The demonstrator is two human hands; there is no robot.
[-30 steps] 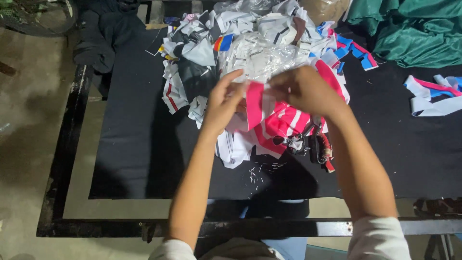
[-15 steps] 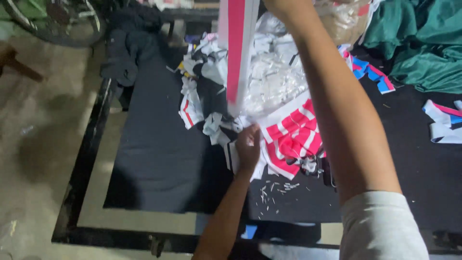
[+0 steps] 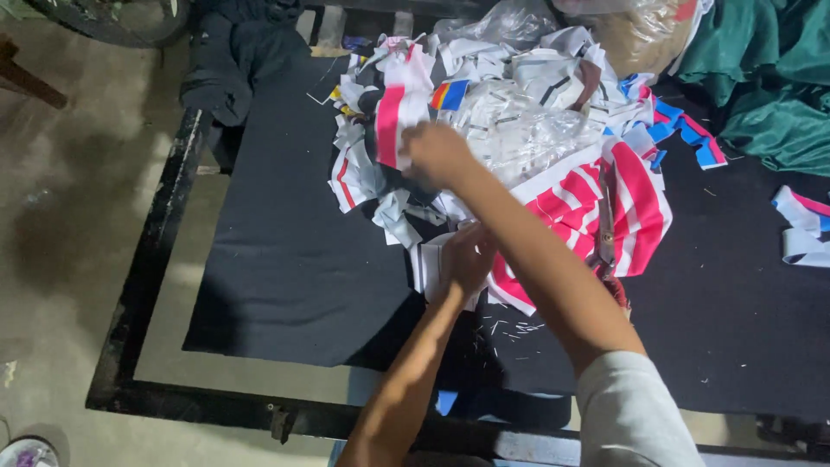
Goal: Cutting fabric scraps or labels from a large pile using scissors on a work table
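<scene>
Hands at work over a heap of fabric scraps [image 3: 519, 130] on a table draped in black cloth [image 3: 294, 259]. We see the right hand [image 3: 437, 151] reaching across the body to the heap's left side, its fingers curled down onto a pink-and-white strip [image 3: 393, 117] that lies on top of the scraps; whether they grip it or only press it flat, we cannot tell. The left hand [image 3: 467, 259] sits at the near edge of the heap, fingers closed on a white piece [image 3: 428, 264] just beside a red-and-white striped cloth [image 3: 622, 203]. Scissors [image 3: 607, 229] lie untouched across that striped cloth.

We judge the sorting to be early or midway: most of the scraps remain in one tangled pile, and only a few strips [image 3: 804, 225] lie apart at the right edge.

Half a second earlier the right arm was raised high, with the pink-and-white strip hanging from it above the pile; now the arm has come down and the strip rests on the heap. The left hand has stayed at the near edge of the pile throughout. A green cloth [image 3: 769, 78] is bunched in the far right corner.
</scene>
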